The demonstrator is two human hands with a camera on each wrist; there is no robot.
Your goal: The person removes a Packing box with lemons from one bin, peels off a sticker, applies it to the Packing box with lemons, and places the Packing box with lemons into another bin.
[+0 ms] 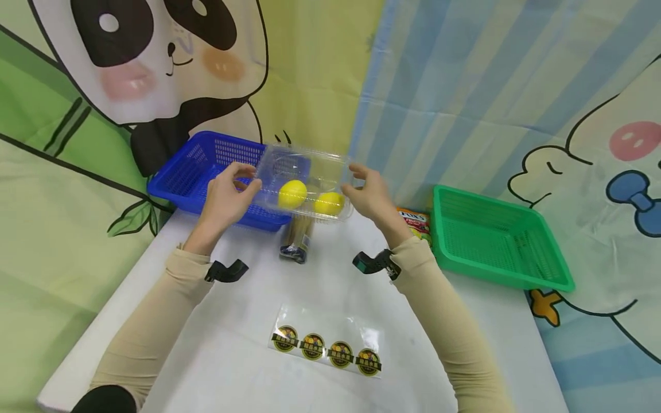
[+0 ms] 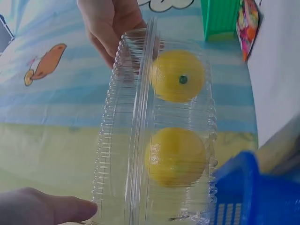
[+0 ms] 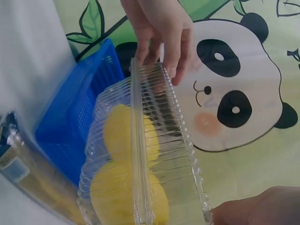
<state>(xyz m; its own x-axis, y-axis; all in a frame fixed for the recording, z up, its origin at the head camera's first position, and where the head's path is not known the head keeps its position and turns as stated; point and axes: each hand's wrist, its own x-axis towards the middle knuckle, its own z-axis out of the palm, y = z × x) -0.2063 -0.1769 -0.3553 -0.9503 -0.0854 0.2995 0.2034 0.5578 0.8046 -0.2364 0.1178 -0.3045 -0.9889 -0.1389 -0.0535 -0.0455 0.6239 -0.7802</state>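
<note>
A clear plastic clamshell box (image 1: pixel 268 172) is held up over the back of the table between both hands. Two yellow lemons (image 1: pixel 292 194) lie inside it, side by side along the lower wall. My left hand (image 1: pixel 229 194) grips the box's left end, and its thumb (image 2: pixel 70 208) shows against the ribbed edge in the left wrist view. The opposite end is gripped by my right hand (image 1: pixel 369 194). In the right wrist view the lid and base rims (image 3: pixel 139 154) meet along a seam, and the lemons (image 3: pixel 126 197) show through the ribbed plastic.
A blue basket (image 1: pixel 178 192) stands behind the left hand. Below the box lies a clear pack of thin tan sticks (image 1: pixel 298 238). To the right are a green basket (image 1: pixel 496 275) and a colourful FOX'S bag (image 1: pixel 415 222). A clear sheet with several round labels (image 1: pixel 326 349) lies in front.
</note>
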